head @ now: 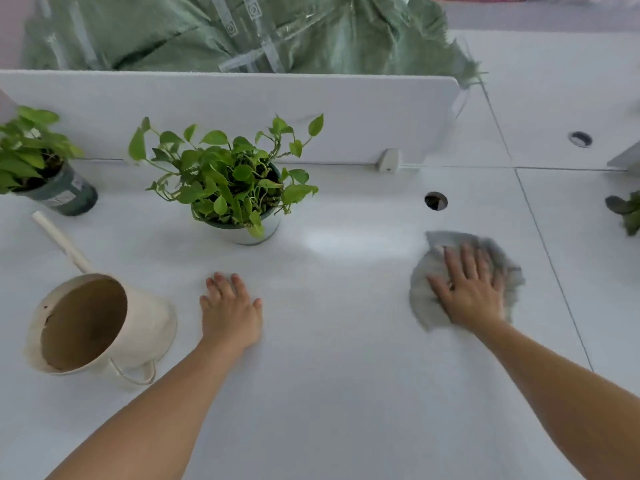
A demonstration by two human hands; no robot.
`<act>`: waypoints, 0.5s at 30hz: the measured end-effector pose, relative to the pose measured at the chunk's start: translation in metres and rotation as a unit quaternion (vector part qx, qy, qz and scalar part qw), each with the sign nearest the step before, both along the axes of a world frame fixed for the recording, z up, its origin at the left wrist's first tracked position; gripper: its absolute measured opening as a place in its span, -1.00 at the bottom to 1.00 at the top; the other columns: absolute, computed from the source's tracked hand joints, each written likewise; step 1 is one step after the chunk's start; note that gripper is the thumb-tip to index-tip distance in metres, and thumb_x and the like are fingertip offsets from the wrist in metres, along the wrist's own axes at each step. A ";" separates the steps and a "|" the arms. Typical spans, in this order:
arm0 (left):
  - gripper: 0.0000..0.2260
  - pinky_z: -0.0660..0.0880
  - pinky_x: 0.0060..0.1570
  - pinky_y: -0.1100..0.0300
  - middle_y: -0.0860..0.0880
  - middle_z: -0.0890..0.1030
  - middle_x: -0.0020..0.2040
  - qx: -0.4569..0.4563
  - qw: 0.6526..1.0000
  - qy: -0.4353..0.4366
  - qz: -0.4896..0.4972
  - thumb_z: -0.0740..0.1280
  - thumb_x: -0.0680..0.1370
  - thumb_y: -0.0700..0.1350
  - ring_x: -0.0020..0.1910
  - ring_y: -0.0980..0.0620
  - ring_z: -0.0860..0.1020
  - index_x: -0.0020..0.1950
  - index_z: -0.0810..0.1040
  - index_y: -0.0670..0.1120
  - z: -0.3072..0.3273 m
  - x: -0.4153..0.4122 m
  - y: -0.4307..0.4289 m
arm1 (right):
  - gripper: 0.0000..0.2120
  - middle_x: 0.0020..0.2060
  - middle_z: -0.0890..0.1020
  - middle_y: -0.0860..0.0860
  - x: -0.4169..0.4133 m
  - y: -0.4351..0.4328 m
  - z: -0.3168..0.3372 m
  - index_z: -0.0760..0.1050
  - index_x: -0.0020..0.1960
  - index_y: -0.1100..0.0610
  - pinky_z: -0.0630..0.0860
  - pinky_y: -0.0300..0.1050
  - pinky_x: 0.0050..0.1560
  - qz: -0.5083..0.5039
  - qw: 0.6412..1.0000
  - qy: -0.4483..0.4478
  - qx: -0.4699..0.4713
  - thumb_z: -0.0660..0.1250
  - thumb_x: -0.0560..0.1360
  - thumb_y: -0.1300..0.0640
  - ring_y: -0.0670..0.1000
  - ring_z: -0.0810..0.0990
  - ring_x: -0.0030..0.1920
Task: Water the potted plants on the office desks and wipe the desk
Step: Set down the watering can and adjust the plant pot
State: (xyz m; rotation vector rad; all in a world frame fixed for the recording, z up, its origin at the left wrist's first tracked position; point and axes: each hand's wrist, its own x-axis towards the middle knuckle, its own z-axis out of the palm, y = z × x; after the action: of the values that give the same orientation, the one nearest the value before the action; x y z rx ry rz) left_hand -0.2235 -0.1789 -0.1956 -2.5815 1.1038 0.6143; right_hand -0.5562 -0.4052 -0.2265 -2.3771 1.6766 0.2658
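Observation:
My right hand [472,289] lies flat with spread fingers on a grey cloth [426,296], pressing it onto the white desk [329,358] at the right. Flat on the bare desk near the middle rests my left hand [230,311], holding nothing. A leafy green plant in a white pot [239,188] stands behind the left hand. A second plant in a dark green pot [52,181] is at the far left. A cream watering can [100,323] with a long spout stands on the desk left of my left hand.
A white divider panel [242,109] runs along the back of the desk, with a clip [389,160] at its base. A round cable hole [435,201] lies behind the cloth. A desk seam runs down the right side; another plant [628,211] shows at the right edge.

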 end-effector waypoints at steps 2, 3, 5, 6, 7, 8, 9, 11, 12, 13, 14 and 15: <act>-0.46 0.03 0.49 -0.10 -0.26 -0.14 0.57 -0.038 0.998 0.008 -0.056 -0.06 0.67 0.06 0.55 -0.26 -0.12 0.59 -0.10 -0.16 0.008 -0.017 -0.006 | -0.26 0.62 -0.18 0.07 0.011 0.004 0.004 -0.20 0.64 -0.06 -0.16 0.36 0.52 -0.137 0.990 -0.003 0.036 -0.24 0.55 -0.37 0.15 -0.24 0.60; -0.47 0.03 0.50 -0.08 -0.25 -0.14 0.58 -0.053 0.995 0.016 -0.078 -0.05 0.68 0.04 0.56 -0.24 -0.12 0.59 -0.08 -0.13 0.010 -0.026 -0.011 | -0.28 0.62 -0.20 0.10 0.024 0.019 0.003 -0.20 0.64 -0.04 -0.17 0.38 0.52 -0.136 0.990 -0.005 0.045 -0.20 0.58 -0.34 0.18 -0.27 0.60; -0.47 0.02 0.51 -0.06 -0.24 -0.14 0.58 -0.058 0.991 0.041 -0.112 -0.04 0.68 0.05 0.56 -0.23 -0.12 0.59 -0.06 -0.11 0.014 -0.050 -0.025 | -0.31 0.62 -0.18 0.10 0.033 0.068 -0.004 -0.17 0.63 -0.04 -0.23 0.33 0.52 -0.034 0.998 -0.016 0.049 -0.13 0.61 -0.32 0.18 -0.25 0.60; -0.47 0.02 0.51 -0.06 -0.24 -0.15 0.58 -0.054 0.989 0.053 -0.125 -0.03 0.68 0.06 0.56 -0.23 -0.13 0.59 -0.06 -0.11 0.015 -0.060 -0.034 | -0.31 0.62 -0.09 0.09 0.030 0.098 -0.007 -0.08 0.63 -0.03 -0.20 0.30 0.52 0.044 0.998 -0.025 0.033 -0.08 0.60 -0.32 0.17 -0.17 0.61; -0.46 0.02 0.51 -0.06 -0.24 -0.15 0.58 -0.049 0.988 0.060 -0.136 -0.03 0.67 0.09 0.56 -0.23 -0.13 0.59 -0.05 -0.10 0.016 -0.069 -0.044 | -0.32 0.61 0.05 0.09 0.018 0.125 -0.009 0.06 0.62 -0.03 -0.12 0.29 0.51 0.114 0.993 -0.036 0.018 -0.04 0.59 -0.33 0.16 -0.05 0.61; -0.44 0.01 0.51 -0.07 -0.24 -0.16 0.58 -0.046 0.986 0.067 -0.148 -0.02 0.67 0.11 0.56 -0.24 -0.13 0.60 -0.05 -0.10 0.017 -0.077 -0.055 | -0.34 0.59 0.17 0.08 0.000 0.142 -0.009 0.16 0.60 -0.05 -0.04 0.29 0.50 0.170 0.984 -0.041 0.018 -0.02 0.59 -0.34 0.14 0.04 0.60; -0.42 0.01 0.51 -0.07 -0.25 -0.16 0.58 -0.042 0.983 0.072 -0.161 -0.01 0.66 0.13 0.56 -0.25 -0.14 0.60 -0.05 -0.10 0.019 -0.086 -0.068 | -0.35 0.58 0.21 0.06 -0.023 0.147 -0.008 0.18 0.59 -0.08 0.01 0.30 0.48 0.206 0.978 -0.030 0.022 -0.03 0.59 -0.35 0.13 0.08 0.59; -0.37 0.00 0.50 -0.09 -0.25 -0.18 0.58 -0.037 0.980 0.085 -0.178 0.02 0.64 0.19 0.55 -0.25 -0.15 0.59 -0.08 -0.10 0.020 -0.101 -0.094 | -0.33 0.60 0.18 0.01 -0.071 0.135 -0.008 0.09 0.61 -0.14 0.02 0.29 0.48 0.204 0.979 -0.005 0.023 -0.07 0.58 -0.40 0.12 0.11 0.59; -0.33 0.00 0.50 -0.09 -0.24 -0.19 0.57 -0.036 0.979 0.087 -0.181 0.03 0.63 0.23 0.55 -0.25 -0.17 0.59 -0.09 -0.09 0.020 -0.106 -0.105 | -0.30 0.61 0.13 0.00 -0.091 0.124 -0.004 0.06 0.61 -0.15 -0.01 0.29 0.49 0.159 0.987 -0.001 0.028 -0.10 0.56 -0.44 0.12 0.10 0.59; -0.29 -0.01 0.50 -0.09 -0.24 -0.20 0.57 -0.035 0.979 0.088 -0.183 0.05 0.61 0.26 0.55 -0.26 -0.18 0.59 -0.12 -0.09 0.020 -0.110 -0.116 | -0.26 0.61 0.07 -0.02 -0.107 0.110 -0.002 0.03 0.61 -0.15 -0.08 0.27 0.51 0.100 0.995 0.006 0.031 -0.14 0.53 -0.47 0.11 0.04 0.60; -0.25 -0.03 0.51 -0.10 -0.24 -0.22 0.57 -0.031 0.979 0.088 -0.184 0.05 0.59 0.30 0.55 -0.26 -0.20 0.59 -0.14 -0.09 0.019 -0.114 -0.130 | -0.21 0.62 -0.01 -0.02 -0.121 0.094 -0.002 -0.03 0.62 -0.15 -0.17 0.25 0.53 0.039 0.999 0.021 0.023 -0.21 0.49 -0.51 0.09 -0.05 0.61; -0.22 -0.05 0.51 -0.11 -0.25 -0.23 0.57 -0.025 0.979 0.089 -0.182 0.05 0.57 0.33 0.55 -0.27 -0.21 0.59 -0.17 -0.09 0.017 -0.117 -0.139 | -0.16 0.62 -0.10 -0.03 -0.127 0.078 -0.001 -0.11 0.61 -0.14 -0.27 0.24 0.53 -0.007 0.999 0.031 0.015 -0.28 0.44 -0.55 0.07 -0.17 0.61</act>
State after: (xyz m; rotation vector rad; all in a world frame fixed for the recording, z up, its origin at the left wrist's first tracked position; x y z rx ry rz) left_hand -0.3401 -0.3177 -0.1781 -2.3092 1.6189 0.7411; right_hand -0.6835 -0.3267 -0.2278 -2.3571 1.7037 0.3633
